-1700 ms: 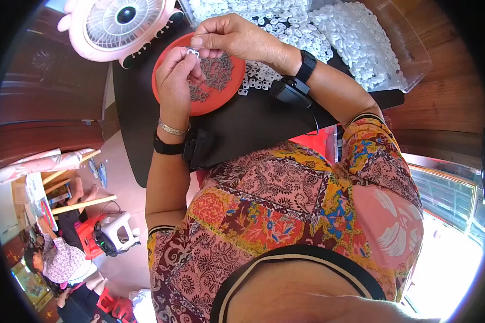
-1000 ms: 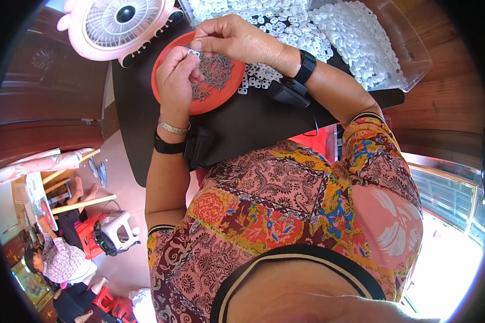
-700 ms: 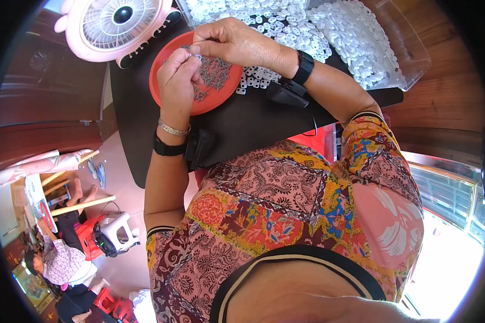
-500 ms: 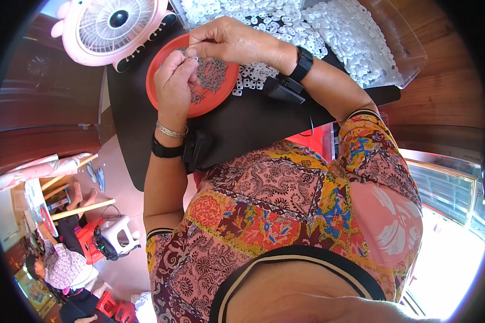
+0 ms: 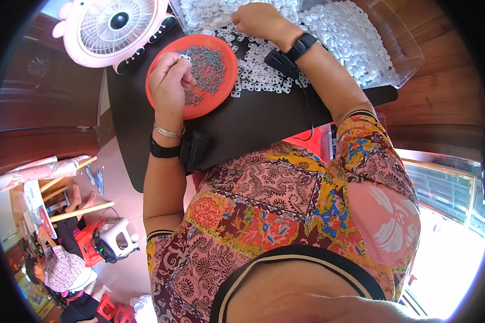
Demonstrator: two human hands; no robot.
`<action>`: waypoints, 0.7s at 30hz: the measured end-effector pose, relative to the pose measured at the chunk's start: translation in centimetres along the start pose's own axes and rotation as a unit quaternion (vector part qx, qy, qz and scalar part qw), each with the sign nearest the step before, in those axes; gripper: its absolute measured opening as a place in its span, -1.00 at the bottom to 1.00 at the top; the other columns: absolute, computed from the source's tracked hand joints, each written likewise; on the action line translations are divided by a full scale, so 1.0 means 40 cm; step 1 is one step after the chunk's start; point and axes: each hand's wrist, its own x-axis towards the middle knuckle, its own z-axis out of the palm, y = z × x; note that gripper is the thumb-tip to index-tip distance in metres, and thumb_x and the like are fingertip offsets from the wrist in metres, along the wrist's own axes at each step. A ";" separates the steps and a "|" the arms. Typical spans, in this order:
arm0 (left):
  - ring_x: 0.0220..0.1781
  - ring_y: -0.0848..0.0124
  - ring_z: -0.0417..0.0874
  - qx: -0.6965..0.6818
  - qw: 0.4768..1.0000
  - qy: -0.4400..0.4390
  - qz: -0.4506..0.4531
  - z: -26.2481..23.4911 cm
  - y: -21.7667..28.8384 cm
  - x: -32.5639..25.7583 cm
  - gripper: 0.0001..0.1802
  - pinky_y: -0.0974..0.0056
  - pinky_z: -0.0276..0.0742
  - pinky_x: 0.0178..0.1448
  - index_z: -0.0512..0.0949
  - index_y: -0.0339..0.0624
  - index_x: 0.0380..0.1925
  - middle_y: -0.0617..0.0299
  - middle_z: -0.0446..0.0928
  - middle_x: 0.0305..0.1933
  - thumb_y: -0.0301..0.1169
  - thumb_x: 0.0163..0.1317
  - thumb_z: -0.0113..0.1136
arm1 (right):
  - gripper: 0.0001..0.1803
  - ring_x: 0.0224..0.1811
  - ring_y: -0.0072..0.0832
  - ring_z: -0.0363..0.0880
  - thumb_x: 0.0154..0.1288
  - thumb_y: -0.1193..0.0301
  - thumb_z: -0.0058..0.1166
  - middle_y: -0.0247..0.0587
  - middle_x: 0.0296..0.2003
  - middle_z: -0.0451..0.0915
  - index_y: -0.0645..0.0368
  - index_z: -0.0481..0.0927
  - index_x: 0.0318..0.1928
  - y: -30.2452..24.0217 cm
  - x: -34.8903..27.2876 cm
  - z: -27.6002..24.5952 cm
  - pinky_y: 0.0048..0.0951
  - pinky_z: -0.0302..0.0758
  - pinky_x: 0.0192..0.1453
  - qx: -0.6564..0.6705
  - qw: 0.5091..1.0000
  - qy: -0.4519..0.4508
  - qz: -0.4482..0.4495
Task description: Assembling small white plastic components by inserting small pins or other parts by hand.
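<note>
Left hand [image 5: 170, 82]: fingers pinched on small white piece [image 5: 185, 57], over red plate [image 5: 219, 97] of grey screw-like parts [image 5: 209, 69]. Right hand [image 5: 264, 22]: fingers curled, contents indiscernible, by loose white pieces [image 5: 258, 71], far on table [image 5: 237, 126].

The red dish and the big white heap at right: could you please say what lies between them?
In the head view, loose white pieces lie scattered there on the black table; a black right-wrist device hides some.
</note>
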 end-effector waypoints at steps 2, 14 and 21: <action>-0.61 0.60 0.41 0.000 1.000 -0.008 0.003 -0.004 -0.003 0.000 -0.83 0.50 0.30 -0.50 0.44 -0.22 -0.53 0.34 0.40 -0.61 -0.46 0.24 0.00 | -0.77 -0.30 -0.04 0.62 0.04 0.33 0.02 0.02 -0.41 0.63 0.19 0.66 -0.42 -0.007 0.006 0.000 -0.10 0.53 -0.21 0.009 1.000 -0.021 0.021; -0.58 0.57 0.44 0.000 0.999 -0.017 -0.028 0.000 -0.002 0.001 -0.82 0.50 0.31 -0.47 0.45 -0.21 -0.53 0.34 0.42 -0.59 -0.44 0.25 -0.01 | -0.77 -0.34 -0.39 0.60 0.22 0.33 0.06 -0.17 -0.39 0.64 0.23 0.65 -0.25 -0.015 0.000 -0.018 -0.38 0.53 -0.23 0.029 0.999 -0.022 -0.013; -0.45 0.49 0.53 -0.062 0.995 -0.072 -0.008 0.011 0.008 -0.011 -0.82 0.44 0.40 -0.33 0.49 -0.27 -0.42 0.20 0.54 -0.46 -0.43 0.28 -0.05 | -0.67 -0.39 -0.56 0.56 0.21 0.32 0.17 -0.26 -0.38 0.65 0.30 0.59 -0.09 -0.086 0.005 -0.092 -0.48 0.52 -0.28 0.667 0.738 -0.090 -0.032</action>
